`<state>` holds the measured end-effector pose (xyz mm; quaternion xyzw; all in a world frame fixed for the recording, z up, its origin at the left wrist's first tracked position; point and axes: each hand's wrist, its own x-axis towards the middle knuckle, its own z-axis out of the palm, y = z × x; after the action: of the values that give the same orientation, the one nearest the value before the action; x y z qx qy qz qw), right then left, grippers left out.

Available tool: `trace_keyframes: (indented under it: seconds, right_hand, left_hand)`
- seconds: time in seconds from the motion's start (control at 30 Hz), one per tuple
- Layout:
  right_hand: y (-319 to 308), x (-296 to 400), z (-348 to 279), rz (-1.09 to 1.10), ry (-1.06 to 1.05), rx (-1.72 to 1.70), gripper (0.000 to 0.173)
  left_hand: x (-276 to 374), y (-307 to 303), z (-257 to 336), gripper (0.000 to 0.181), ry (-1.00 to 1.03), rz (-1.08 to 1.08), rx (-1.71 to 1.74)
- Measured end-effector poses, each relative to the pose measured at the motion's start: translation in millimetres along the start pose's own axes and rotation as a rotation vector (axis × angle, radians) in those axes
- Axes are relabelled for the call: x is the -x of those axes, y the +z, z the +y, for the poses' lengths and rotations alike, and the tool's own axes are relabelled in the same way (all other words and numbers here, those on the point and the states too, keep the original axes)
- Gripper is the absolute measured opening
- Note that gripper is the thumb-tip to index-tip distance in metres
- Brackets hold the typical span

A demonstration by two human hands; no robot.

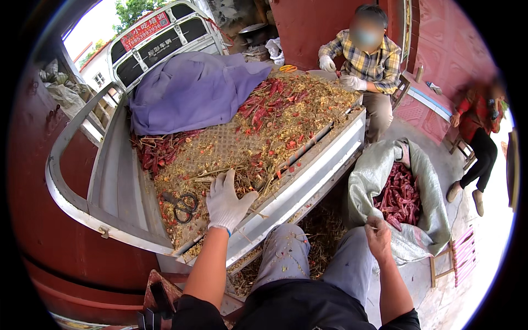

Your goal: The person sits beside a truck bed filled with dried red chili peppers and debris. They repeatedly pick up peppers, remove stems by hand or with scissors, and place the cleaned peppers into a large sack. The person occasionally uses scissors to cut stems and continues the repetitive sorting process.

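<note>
My left hand (229,202), in a white knit glove, is over the near edge of the truck bed, palm down with the thumb spread. Beneath and just beyond it lie dry stems (243,181) mixed with pepper scraps. A pair of black-handled scissors (181,206) rests to its left. My bare right hand (378,235) is above my right knee, at the near rim of a woven sack (361,189). Its fingers are curled; I cannot tell whether they pinch the rim. Dried red peppers (398,198) show inside the sack.
A purple cloth (194,90) covers a mound on the truck bed (222,144). Loose red peppers (264,103) lie beside it. Across the bed sits a gloved person (367,62), with orange-handled scissors (288,68) nearby. Another person (474,119) sits at right. A small stool (453,255) lies behind the sack.
</note>
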<state>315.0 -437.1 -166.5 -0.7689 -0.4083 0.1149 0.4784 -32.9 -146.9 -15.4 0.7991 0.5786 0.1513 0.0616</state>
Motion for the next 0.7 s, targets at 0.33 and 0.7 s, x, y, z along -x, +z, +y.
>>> trace_keyframes:
  seconds: [0.33, 0.7]
  right_hand:
    - [40.7, 44.3, -20.0, -0.175, -0.148, 0.201, 0.019]
    - [46.9, 41.8, -19.4, -0.165, -0.182, 0.258, 0.013]
  left_hand:
    - [-58.7, 22.2, 61.5, 0.055, 0.217, -0.063, -0.076]
    - [6.4, 34.8, 99.0, 0.023, 0.548, 0.041, -0.030]
